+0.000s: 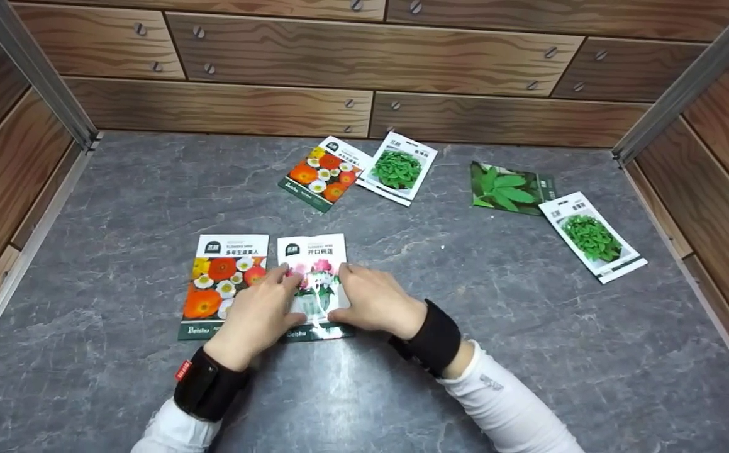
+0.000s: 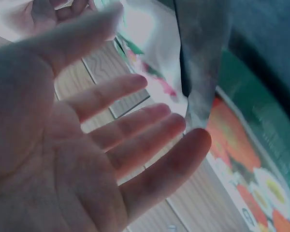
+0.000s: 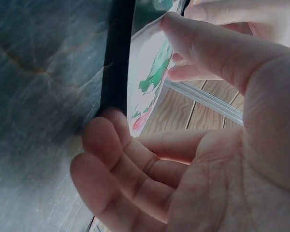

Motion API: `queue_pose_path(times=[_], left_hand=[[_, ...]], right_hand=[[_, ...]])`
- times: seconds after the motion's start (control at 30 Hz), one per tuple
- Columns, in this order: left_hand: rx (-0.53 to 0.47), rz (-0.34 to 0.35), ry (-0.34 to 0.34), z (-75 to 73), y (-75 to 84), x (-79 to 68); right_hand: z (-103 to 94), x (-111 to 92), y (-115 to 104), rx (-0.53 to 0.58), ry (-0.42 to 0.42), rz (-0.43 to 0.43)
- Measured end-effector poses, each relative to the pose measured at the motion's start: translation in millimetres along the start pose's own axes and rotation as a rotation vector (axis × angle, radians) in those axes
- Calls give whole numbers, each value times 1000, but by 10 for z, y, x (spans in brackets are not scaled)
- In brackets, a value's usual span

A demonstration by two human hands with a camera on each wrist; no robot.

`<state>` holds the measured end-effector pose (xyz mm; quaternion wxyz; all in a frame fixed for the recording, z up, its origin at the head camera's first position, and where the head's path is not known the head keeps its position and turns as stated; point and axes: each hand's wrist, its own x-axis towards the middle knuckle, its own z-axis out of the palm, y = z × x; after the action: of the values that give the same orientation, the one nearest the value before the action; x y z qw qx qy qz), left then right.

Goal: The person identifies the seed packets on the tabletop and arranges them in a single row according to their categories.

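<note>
A seed packet with pink flowers (image 1: 320, 296) lies upright-facing on the grey table, between both hands. My left hand (image 1: 257, 311) touches its left side, with fingers extended and the thumb near the packet's lower part; in the left wrist view that palm (image 2: 63, 159) holds nothing. On the packet's right edge rests my right hand (image 1: 380, 299), its thumb on the lower part. The right wrist view shows those fingertips (image 3: 101, 145) loosely bent beside the edge. Left of it lies a poppy seed packet (image 1: 213, 283), partly hidden by my left hand.
Farther back, another poppy packet (image 1: 320, 176) overlaps a green-leaf packet (image 1: 397, 168). To the right, a dark green leaf packet (image 1: 506, 189) touches a white-bordered leafy packet (image 1: 592, 238). Wood-patterned walls (image 1: 364, 56) enclose the grey table (image 1: 465, 277) at back and sides.
</note>
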<state>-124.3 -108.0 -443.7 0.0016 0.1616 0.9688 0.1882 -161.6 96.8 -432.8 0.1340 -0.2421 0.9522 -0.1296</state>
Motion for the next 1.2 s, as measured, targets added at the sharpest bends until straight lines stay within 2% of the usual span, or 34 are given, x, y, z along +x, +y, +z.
queue_pose_path(times=[0.13, 0.37, 0.67, 0.9, 1.2], left_hand=[[-20, 7, -69, 7, -26, 2], [-24, -4, -117, -30, -42, 9], [-33, -23, -152, -34, -72, 14], [-35, -34, -191, -63, -94, 36], [-27, -34, -206, -82, -102, 26]], right_hand=[[15, -2, -3, -27, 13, 1], [30, -20, -1, -49, 65, -52], [42, 12, 53, -57, -62, -138], [65, 44, 95, -70, -71, -192], [94, 36, 68, -53, -89, -183]])
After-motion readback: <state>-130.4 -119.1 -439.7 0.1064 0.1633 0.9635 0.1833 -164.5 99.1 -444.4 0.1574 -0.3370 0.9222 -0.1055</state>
